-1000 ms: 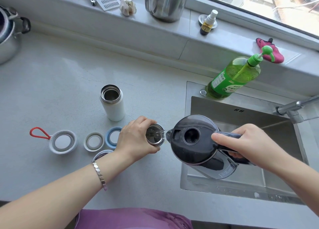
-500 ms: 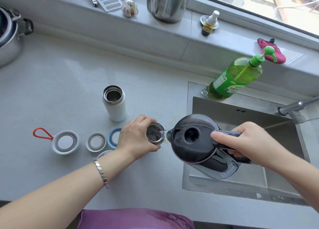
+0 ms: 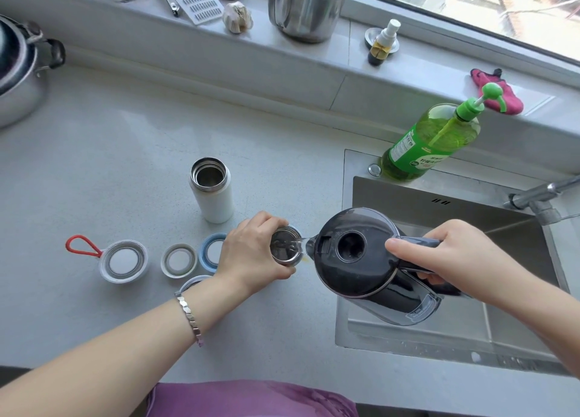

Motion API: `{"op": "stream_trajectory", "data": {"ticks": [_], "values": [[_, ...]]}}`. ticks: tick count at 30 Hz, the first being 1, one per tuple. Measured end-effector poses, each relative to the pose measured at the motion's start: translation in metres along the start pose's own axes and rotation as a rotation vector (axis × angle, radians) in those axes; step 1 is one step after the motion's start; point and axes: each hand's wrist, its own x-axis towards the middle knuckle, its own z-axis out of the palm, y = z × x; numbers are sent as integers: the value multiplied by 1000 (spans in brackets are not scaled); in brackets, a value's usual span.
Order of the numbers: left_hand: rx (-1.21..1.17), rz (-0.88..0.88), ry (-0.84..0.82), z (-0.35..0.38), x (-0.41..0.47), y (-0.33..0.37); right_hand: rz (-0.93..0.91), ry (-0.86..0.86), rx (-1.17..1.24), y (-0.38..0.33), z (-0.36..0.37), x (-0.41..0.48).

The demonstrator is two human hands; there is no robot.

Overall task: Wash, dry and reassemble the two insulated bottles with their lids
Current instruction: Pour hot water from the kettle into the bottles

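Steel-rimmed bottle (image 3: 284,248) stands on the matte grey counter (image 3: 94,171), left hand (image 3: 254,253) wrapped round it; right hand (image 3: 445,256) grips the smoky plastic jug (image 3: 361,259) handle, clear water streaming in

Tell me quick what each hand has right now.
Left hand: curled round the open steel-mouthed bottle on the grey counter.
Right hand: grips the dark plastic water jug by its handle, pouring into that bottle.
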Motion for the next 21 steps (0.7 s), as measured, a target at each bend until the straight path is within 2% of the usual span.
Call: {"op": "stream_trajectory", "data": {"ticks": [13,21], "values": [[6,6,42,1,0,0,12,-14,51,2,4,3],[-35,-26,65,-2,5,2,36,-45,340,17,22,5]]}}
